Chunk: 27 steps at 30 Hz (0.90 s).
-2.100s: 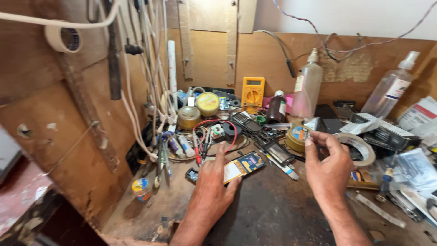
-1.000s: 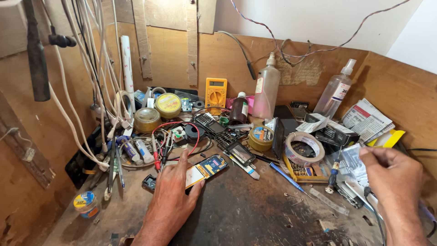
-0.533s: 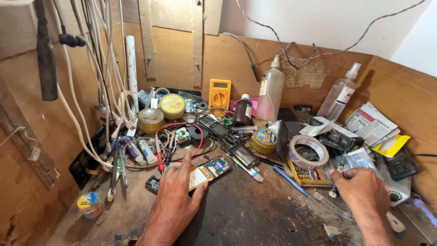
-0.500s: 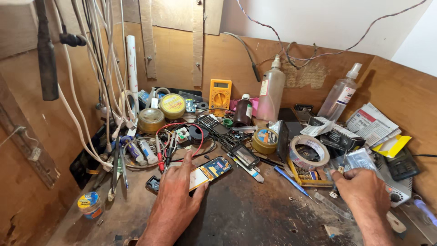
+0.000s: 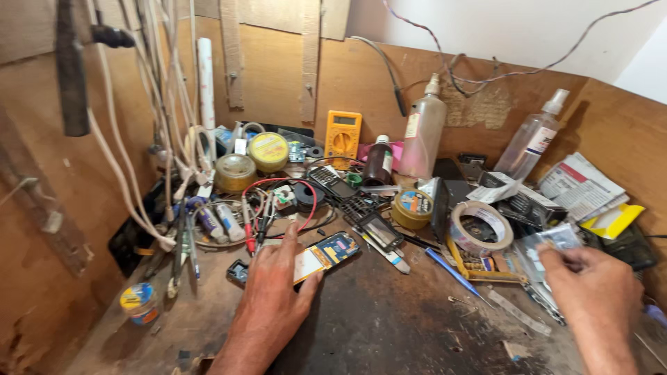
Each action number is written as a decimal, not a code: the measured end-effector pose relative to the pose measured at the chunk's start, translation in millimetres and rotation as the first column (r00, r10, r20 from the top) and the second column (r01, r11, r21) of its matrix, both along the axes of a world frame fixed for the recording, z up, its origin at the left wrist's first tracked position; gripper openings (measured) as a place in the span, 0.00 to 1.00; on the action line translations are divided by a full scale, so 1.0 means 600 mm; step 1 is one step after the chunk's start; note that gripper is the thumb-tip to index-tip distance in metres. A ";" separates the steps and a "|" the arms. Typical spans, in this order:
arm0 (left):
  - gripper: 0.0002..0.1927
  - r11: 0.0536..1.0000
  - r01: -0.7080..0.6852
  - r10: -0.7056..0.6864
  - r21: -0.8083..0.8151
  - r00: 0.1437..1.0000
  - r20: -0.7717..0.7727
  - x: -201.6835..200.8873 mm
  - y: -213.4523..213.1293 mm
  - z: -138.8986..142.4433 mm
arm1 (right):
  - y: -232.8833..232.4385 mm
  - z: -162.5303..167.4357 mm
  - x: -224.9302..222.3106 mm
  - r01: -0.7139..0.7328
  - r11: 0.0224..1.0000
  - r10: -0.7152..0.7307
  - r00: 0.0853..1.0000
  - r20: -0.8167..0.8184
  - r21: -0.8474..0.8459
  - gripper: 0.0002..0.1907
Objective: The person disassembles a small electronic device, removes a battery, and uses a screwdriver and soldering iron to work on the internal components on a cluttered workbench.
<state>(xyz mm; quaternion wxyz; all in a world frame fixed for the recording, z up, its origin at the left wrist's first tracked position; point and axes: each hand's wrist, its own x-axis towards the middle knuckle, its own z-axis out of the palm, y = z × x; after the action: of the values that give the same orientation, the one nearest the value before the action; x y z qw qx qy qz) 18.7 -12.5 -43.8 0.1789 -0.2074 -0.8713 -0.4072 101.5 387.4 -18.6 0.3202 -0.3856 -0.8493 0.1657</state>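
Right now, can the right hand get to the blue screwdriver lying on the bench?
Probably yes: the right hand sits just right of the blue screwdriver, with only small scraps on the workbench between them.

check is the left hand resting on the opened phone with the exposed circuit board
Yes, the left hand lies flat on the opened phone with exposed circuit board.

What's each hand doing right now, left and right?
Left hand: open, palm flat on the opened phone.
Right hand: fingers closed on a clear plastic packet.
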 end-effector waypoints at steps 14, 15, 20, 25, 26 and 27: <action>0.42 0.997 0.010 -0.008 0.076 1.000 -0.021 0.021 -0.003 -0.003 | -0.278 0.010 -0.011 -0.661 0.748 0.643 0.744 -0.184 -0.062 0.14; 0.41 0.995 0.016 -0.014 0.096 1.000 -0.024 0.024 -0.011 -0.003 | -0.293 0.006 -0.010 -0.669 0.742 0.655 0.736 -0.171 -0.040 0.14; 0.41 0.993 0.013 -0.009 0.115 0.999 -0.034 0.032 -0.036 0.001 | -0.349 -0.007 -0.011 -0.701 0.713 0.695 0.706 -0.135 0.000 0.14; 0.41 0.992 0.014 -0.011 0.128 1.000 -0.024 0.034 -0.049 0.001 | -0.388 -0.003 -0.020 -0.738 0.675 0.733 0.668 -0.124 0.015 0.14; 0.42 0.991 0.020 -0.016 0.134 0.999 -0.033 0.033 -0.051 0.001 | -0.395 -0.002 -0.022 -0.735 0.678 0.730 0.674 -0.112 0.000 0.14; 0.42 0.990 0.027 -0.021 0.140 0.999 -0.042 0.033 -0.052 0.001 | -0.402 0.000 -0.023 -0.731 0.682 0.727 0.680 -0.099 -0.015 0.14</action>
<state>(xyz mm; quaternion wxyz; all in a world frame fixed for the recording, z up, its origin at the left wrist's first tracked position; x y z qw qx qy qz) 38.7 -43.8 -43.3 0.2060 -0.2130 -0.8342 -0.4652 87.5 145.9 -18.9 0.2531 -0.0167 -0.9134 0.3183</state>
